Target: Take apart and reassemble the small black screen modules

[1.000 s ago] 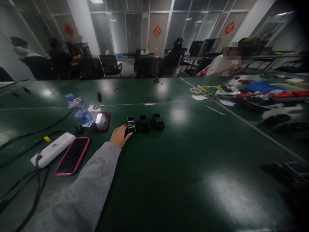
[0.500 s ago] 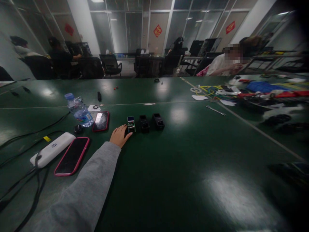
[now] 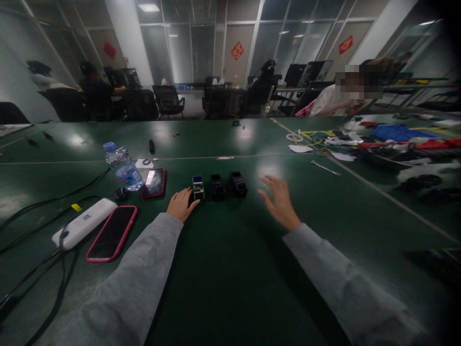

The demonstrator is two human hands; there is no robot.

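Observation:
My left hand (image 3: 181,203) lies palm down at the left edge of a small green circuit board with a screen (image 3: 198,188). Its fingers are stretched out, with the thumb apart near the board's lower end; whether they touch the board is hard to tell. To the board's right sit two black plastic housings, the nearer one (image 3: 217,187) upright beside it and the other (image 3: 238,184) farther right. My right hand (image 3: 279,202) hovers over the table right of the housings, fingers spread and holding nothing, slightly blurred.
On the left are a water bottle (image 3: 123,166), two red-edged phones (image 3: 154,183), a white power strip (image 3: 85,222) and black cables. A wrench (image 3: 325,167) and a heap of cables and parts (image 3: 396,139) lie right on the green table (image 3: 230,278). Several people sit beyond.
My right hand has come into view from the right, reaching toward the black housings. My left hand stays beside the circuit board. The whole view has shifted slightly.

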